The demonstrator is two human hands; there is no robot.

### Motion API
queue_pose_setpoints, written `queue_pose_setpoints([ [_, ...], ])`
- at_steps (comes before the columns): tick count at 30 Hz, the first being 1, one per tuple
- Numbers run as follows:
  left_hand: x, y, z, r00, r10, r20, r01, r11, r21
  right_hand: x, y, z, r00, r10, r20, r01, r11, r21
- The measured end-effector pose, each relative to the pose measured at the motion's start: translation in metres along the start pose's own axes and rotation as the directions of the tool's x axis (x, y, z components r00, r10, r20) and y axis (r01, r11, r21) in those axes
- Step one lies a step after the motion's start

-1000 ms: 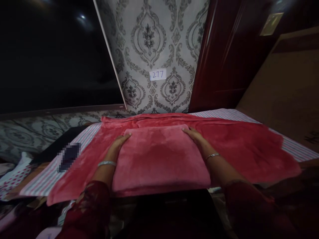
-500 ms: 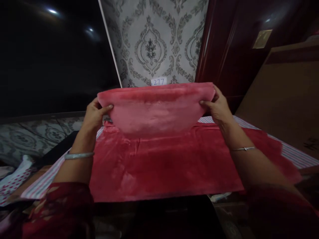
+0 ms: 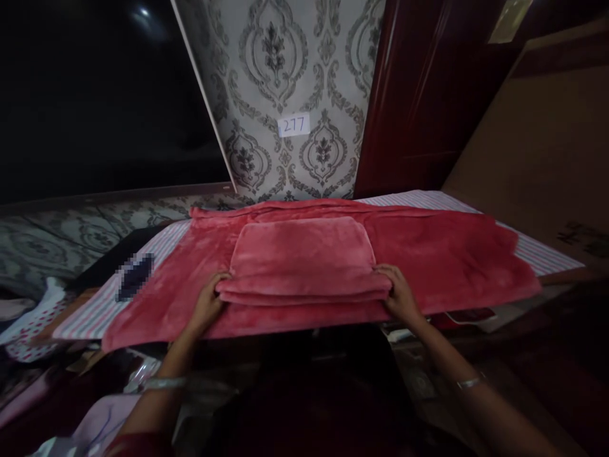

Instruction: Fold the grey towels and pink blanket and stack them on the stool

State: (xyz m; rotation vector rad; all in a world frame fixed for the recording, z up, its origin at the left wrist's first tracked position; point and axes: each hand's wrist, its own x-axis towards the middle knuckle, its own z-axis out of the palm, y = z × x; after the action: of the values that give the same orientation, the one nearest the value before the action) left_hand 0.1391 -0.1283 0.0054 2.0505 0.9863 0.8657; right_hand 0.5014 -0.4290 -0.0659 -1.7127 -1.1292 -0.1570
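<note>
A folded piece of pinkish-red plush cloth point(image 3: 304, 244) lies in the middle, its near edge doubled into a thick roll of layers. At the left end of that roll, my left hand point(image 3: 209, 299) is closed on the edge. My right hand point(image 3: 398, 296) grips the opposite end, fingers on top. Both hands are low, close to the surface. Beneath the folded piece, a wider red plush cloth point(image 3: 447, 254) is spread out, hanging a little over the front edge. I cannot tell whether the two are one piece.
A striped cloth point(image 3: 88, 317) covers the table under the red one. On it at left is a dark pixelated patch point(image 3: 135, 277). A black screen point(image 3: 104, 108) stands back left, a cardboard box point(image 3: 533, 152) at right. A card marked 277 point(image 3: 294, 125) is on the wall.
Both hands have come down and nearer with the folded cloth, which was held up and now rests on the spread red cloth. My view has tilted downward.
</note>
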Motion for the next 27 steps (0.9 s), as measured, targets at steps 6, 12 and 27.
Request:
queue_pose_setpoints([
  [6,0.005,0.012,-0.006,0.962,-0.265,0.072,0.273,0.896,-0.35,0.0,-0.01,-0.021,0.962,0.265,0.072,-0.274,0.94,0.204],
  [12,0.014,0.022,0.004,0.94,-0.335,0.058,0.331,0.864,-0.38,0.019,-0.019,-0.02,0.848,0.5,0.174,-0.529,0.81,0.252],
  [27,0.009,0.014,0.01,0.922,-0.377,0.084,0.379,0.838,-0.394,0.014,-0.001,-0.005,0.887,0.429,0.172,-0.456,0.871,0.18],
])
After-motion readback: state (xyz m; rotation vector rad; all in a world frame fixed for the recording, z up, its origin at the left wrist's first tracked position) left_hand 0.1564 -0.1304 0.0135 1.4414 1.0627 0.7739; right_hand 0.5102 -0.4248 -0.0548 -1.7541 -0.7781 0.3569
